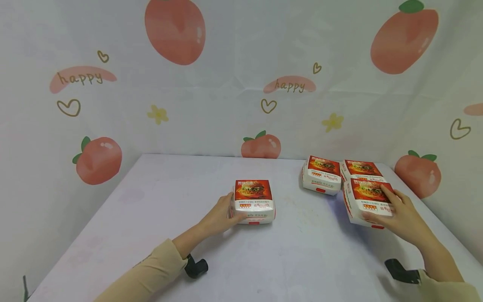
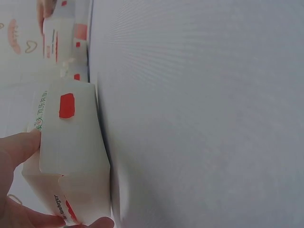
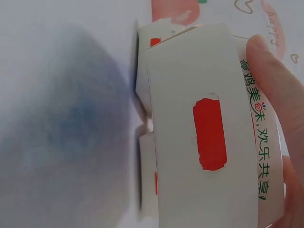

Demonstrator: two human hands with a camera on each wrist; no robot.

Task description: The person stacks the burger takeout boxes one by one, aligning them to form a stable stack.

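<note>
The left grip pinches a red-and-white square card box on the white table; the right grip pinches a matching box, held up. Two more boxes stand behind it, near the back edge. There's room between the grips. The white wall cloth says "happy."

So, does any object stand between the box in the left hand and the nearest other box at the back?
No, nothing visible: only bare tabletop lies between the left box, held by the left hand, and the nearest back box. The right hand is farther right.
</note>
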